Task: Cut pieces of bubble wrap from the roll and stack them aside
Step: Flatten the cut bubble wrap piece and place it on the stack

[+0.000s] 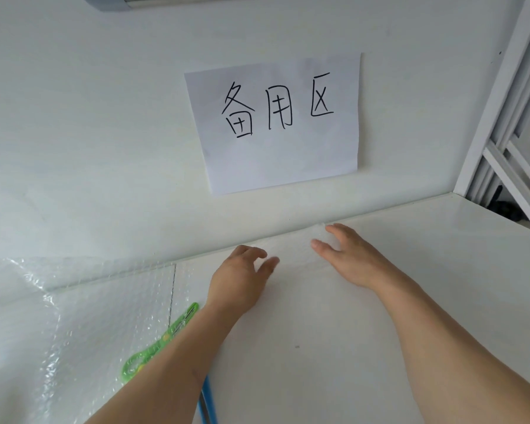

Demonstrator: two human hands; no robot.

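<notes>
- Resting my right hand [346,258] flat, fingers loose, on the cut bubble wrap piece [294,255] by the wall.
- Left hand [242,280] relaxed, touching its edge.
- Roll sheet [98,301] and green scissors [159,341] sit left.

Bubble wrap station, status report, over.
Both hands open, flat on cut bubble wrap piece by wall. Roll sheet left. Green scissors down beside left forearm. Nothing blocking.
</notes>
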